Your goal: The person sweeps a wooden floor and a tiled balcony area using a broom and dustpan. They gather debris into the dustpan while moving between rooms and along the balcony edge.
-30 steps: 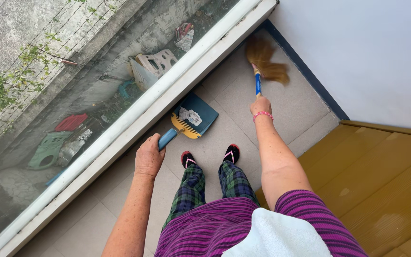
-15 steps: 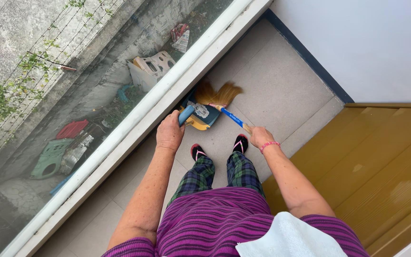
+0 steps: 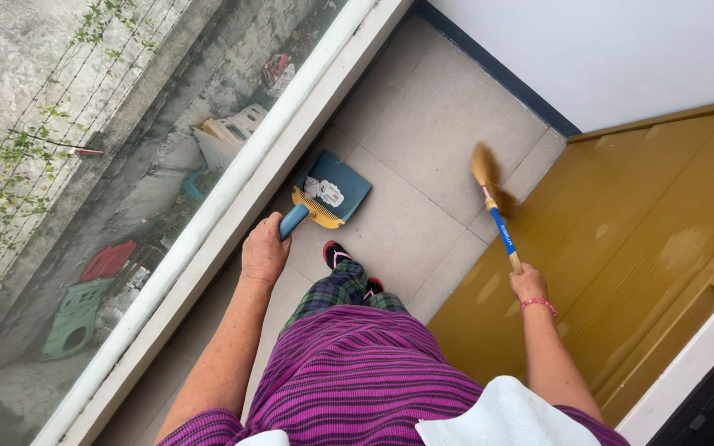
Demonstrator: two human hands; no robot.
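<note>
My left hand [image 3: 264, 250] grips the handle of a blue dustpan [image 3: 331, 192] with a yellow comb edge. The pan rests on the grey tiled floor [image 3: 423, 132] beside the white window frame [image 3: 233, 206]. My right hand [image 3: 528, 285], with a pink band on the wrist, holds the blue handle of a small straw broom [image 3: 489, 186]. Its bristles touch the tiles near the yellow wooden door [image 3: 621, 239], well to the right of the pan. My feet in dark slippers [image 3: 336, 252] stand between the two.
A white wall with a dark blue skirting [image 3: 497, 70] closes the far side. Through the glass on the left, a yard far below shows coloured plastic toys and a wire fence with vines. A white cloth [image 3: 502, 417] hangs at my waist.
The broom has swung away from the dustpan to the right, toward the yellow door. The dustpan has stayed by the window frame in my left hand.
</note>
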